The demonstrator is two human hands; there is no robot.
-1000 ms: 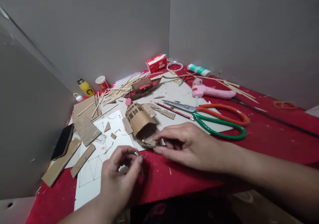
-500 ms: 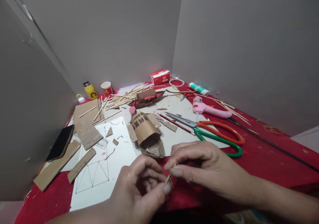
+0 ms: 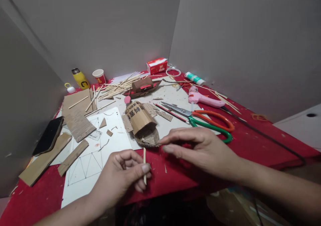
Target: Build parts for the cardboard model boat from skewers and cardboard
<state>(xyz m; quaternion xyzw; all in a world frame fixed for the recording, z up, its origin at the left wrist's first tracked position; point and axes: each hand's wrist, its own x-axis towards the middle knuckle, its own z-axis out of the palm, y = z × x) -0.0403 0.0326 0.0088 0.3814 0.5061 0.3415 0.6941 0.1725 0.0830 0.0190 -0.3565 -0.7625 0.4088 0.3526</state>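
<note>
My left hand point(image 3: 122, 175) pinches a short thin wooden stick point(image 3: 144, 162) upright between thumb and fingers, near the table's front edge. My right hand point(image 3: 200, 150) hovers just to the right of it, fingers loosely curled with the tips pointing left, holding nothing. Right behind both hands sits a small cardboard boat model point(image 3: 141, 124) with a curved printed roof. Its near end lies a finger's width from my right fingertips.
Large scissors point(image 3: 208, 120) with orange and green handles and a pink glue gun point(image 3: 203, 99) lie to the right on the red tablecloth point(image 3: 250, 142). A drawn-on white sheet point(image 3: 95, 159), cardboard strips point(image 3: 72, 157), a black phone point(image 3: 48, 135), loose sticks point(image 3: 117, 87) and another boat model point(image 3: 142, 86) lie left and behind.
My hands, which were pinched together on the stick half a second ago, have come apart. The left hand keeps the stick; the right has let go and moved right.
</note>
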